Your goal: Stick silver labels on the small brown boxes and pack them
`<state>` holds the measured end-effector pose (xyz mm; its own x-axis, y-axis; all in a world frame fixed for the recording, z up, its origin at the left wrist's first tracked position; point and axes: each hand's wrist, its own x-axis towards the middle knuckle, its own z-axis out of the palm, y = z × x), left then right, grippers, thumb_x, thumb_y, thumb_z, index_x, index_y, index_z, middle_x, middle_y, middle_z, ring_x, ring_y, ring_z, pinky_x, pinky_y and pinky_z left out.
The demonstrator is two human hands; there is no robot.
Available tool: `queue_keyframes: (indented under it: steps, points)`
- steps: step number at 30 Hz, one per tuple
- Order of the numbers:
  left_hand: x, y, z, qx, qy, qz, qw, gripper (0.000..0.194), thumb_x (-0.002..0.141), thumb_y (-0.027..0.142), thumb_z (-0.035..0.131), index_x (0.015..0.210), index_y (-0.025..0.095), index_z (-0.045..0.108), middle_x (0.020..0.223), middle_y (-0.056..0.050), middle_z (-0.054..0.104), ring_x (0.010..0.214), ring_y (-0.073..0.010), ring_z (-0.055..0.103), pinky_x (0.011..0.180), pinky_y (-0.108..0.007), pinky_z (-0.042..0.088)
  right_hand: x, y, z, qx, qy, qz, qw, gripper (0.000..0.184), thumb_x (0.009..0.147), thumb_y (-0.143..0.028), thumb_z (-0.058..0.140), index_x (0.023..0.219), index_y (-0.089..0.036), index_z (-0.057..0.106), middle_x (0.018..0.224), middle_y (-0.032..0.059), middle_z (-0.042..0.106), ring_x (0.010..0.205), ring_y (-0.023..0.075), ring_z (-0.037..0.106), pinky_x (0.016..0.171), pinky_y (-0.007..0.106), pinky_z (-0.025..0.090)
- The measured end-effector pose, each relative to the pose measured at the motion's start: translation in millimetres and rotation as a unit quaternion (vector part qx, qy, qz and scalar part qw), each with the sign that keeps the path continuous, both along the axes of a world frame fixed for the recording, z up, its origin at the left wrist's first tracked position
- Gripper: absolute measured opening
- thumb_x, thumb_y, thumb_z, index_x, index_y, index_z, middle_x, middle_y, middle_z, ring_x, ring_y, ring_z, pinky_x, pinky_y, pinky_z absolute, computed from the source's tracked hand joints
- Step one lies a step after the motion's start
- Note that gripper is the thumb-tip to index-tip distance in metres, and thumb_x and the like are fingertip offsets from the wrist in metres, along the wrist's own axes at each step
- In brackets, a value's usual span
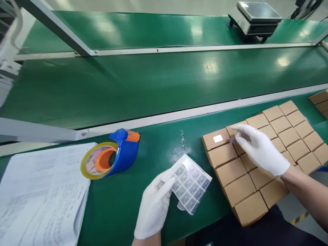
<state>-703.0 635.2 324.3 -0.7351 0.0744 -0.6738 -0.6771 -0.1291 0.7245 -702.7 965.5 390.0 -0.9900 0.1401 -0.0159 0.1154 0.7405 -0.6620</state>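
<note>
My left hand (155,205), in a white glove, pinches a sheet of labels (190,184) by its left corner. Rows of small printed stickers cover the sheet, which is held above the green bench. Over the brown cardboard boxes (232,167), my white-gloved right hand (258,147) has its thumb and forefinger closed on a small pale piece, seemingly a label (232,140) seen nearly edge-on. The boxes lie side by side in a tight block. A white label (218,138) is on the top of the far left box, just left of my right fingertips.
A blue tape dispenser (125,153) with a yellow roll stands left of my left hand. Handwritten papers (43,194) lie at the far left. Beyond a pale rail runs a green belt (153,85), and a weighing scale (256,20) stands at the back. More boxes (321,102) are at the right edge.
</note>
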Motion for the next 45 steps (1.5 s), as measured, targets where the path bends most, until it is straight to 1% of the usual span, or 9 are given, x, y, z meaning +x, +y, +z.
queue_keyframes:
  steps: [2, 6, 16, 20, 23, 28, 31, 37, 45]
  points:
    - [0.8, 0.3, -1.5, 0.004, 0.012, 0.009, 1.000, 0.059, 0.068, 0.043, 0.093, 0.117, 0.014, 0.077, 0.112, -0.016, 0.077, 0.102, -0.0357, 0.073, 0.082, -0.043, 0.064, 9.3, -7.3, 4.8, -0.075, -0.046, 0.006, 0.996, 0.027, 0.099, -0.026, 0.054, 0.125, -0.026, 0.063, 0.093, 0.0028, 0.076, 0.088, 0.0225, 0.074, 0.087, 0.041, 0.061]
    - [3.7, -0.3, -4.5, 0.010, 0.017, 0.011, 1.000, 0.059, 0.070, 0.041, 0.093, 0.120, 0.014, 0.076, 0.122, -0.016, 0.075, 0.114, -0.0364, 0.070, 0.095, -0.045, 0.062, 10.6, -24.2, 7.4, -0.125, -0.087, 0.016, 0.988, 0.028, 0.094, -0.020, 0.057, 0.121, -0.025, 0.063, 0.087, -0.0012, 0.078, 0.081, 0.0190, 0.076, 0.082, 0.035, 0.062]
    - [3.2, 1.6, -2.6, 0.014, 0.014, 0.025, 1.000, 0.060, 0.068, 0.043, 0.095, 0.118, 0.015, 0.077, 0.121, -0.016, 0.075, 0.120, -0.0363, 0.068, 0.098, -0.042, 0.060, 3.6, -28.5, 1.9, -0.124, -0.109, 0.020, 0.986, 0.039, 0.087, -0.009, 0.056, 0.122, -0.026, 0.064, 0.080, -0.0053, 0.077, 0.075, 0.0161, 0.076, 0.077, 0.030, 0.060]
    - [4.3, -0.9, -5.1, 0.017, 0.012, 0.020, 1.000, 0.058, 0.071, 0.042, 0.094, 0.119, 0.015, 0.076, 0.122, -0.016, 0.075, 0.120, -0.0357, 0.068, 0.100, -0.043, 0.060, 3.3, -39.8, 2.7, -0.058, -0.095, 0.036, 0.993, 0.041, 0.089, -0.009, 0.052, 0.125, -0.024, 0.064, 0.077, -0.0041, 0.075, 0.069, 0.0162, 0.072, 0.075, 0.030, 0.058]
    - [4.2, -1.1, -6.9, 0.013, 0.014, 0.024, 1.000, 0.058, 0.070, 0.041, 0.095, 0.118, 0.014, 0.077, 0.118, -0.016, 0.076, 0.115, -0.0344, 0.070, 0.096, -0.041, 0.061, 4.2, -47.5, -0.4, 0.074, -0.075, 0.034, 0.994, 0.044, 0.089, -0.014, 0.055, 0.132, -0.024, 0.062, 0.084, 0.0010, 0.071, 0.064, 0.0184, 0.066, 0.064, 0.032, 0.053]
    - [4.2, 0.8, -7.3, 0.015, 0.024, 0.030, 0.999, 0.054, 0.070, 0.040, 0.095, 0.115, 0.016, 0.078, 0.119, -0.013, 0.076, 0.111, -0.0304, 0.071, 0.089, -0.034, 0.062, 16.7, -19.7, -3.7, 0.230, -0.042, -0.038, 0.971, 0.046, 0.089, -0.037, 0.068, 0.133, -0.023, 0.063, 0.113, 0.0133, 0.063, 0.071, 0.0239, 0.064, 0.055, 0.035, 0.048]
    - [4.8, 1.9, -7.7, 0.024, 0.031, 0.033, 0.999, 0.053, 0.070, 0.038, 0.095, 0.115, 0.016, 0.078, 0.120, -0.013, 0.076, 0.111, -0.0297, 0.071, 0.089, -0.033, 0.062, 34.5, 5.2, 2.6, 0.173, -0.009, -0.038, 0.984, 0.018, 0.097, -0.034, 0.058, 0.106, -0.021, 0.067, 0.110, 0.0133, 0.064, 0.085, 0.0259, 0.066, 0.071, 0.038, 0.054]
    - [6.9, 2.9, -12.8, 0.027, 0.065, 0.036, 0.997, 0.046, 0.071, 0.035, 0.094, 0.109, 0.015, 0.079, 0.118, -0.013, 0.077, 0.114, -0.0296, 0.070, 0.090, -0.032, 0.062, 58.8, -1.7, 19.3, -0.062, -0.157, 0.044, 0.985, 0.020, 0.102, -0.035, 0.053, 0.088, -0.024, 0.061, 0.082, -0.0007, 0.071, 0.076, 0.0181, 0.068, 0.073, 0.032, 0.052]
    - [7.7, 6.2, -13.3, 0.018, 0.075, 0.041, 0.996, 0.049, 0.070, 0.035, 0.094, 0.112, 0.015, 0.079, 0.121, -0.013, 0.076, 0.119, -0.0314, 0.068, 0.095, -0.035, 0.060, 54.1, -21.2, 10.9, -0.041, -0.200, 0.048, 0.978, 0.016, 0.095, -0.030, 0.060, 0.083, -0.023, 0.068, 0.075, -0.0004, 0.074, 0.067, 0.0178, 0.066, 0.066, 0.030, 0.047]
